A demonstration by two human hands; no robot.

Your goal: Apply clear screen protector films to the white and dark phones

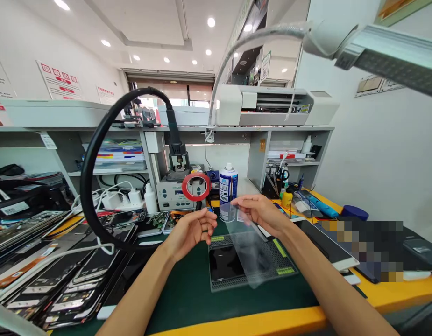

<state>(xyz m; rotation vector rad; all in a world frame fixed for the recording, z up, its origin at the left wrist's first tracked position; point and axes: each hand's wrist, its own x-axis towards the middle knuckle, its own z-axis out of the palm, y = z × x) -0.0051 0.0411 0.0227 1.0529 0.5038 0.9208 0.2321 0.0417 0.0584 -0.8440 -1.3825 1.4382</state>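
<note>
My right hand (259, 212) pinches the upper edge of a clear plastic film (249, 252) between thumb and fingertips. The film hangs down at a slant over a black phone screen (224, 262), which lies on a grey perforated mat (233, 282) with yellow-green labels. Through the film, the mat's middle looks hazy. Left of the film's top is my left hand (194, 228), its fingers loosely bent and apart, with nothing visible in them. Just above that hand stands a red ring (187, 187) with an open or see-through middle.
Stacks of phone screens (79, 280) crowd the left. A thick black hose (88, 177) arches there, near my left forearm. Behind my hands stand a blue-white spray can (229, 182) and a control box (170, 193). To the right lies a white-framed screen (324, 242).
</note>
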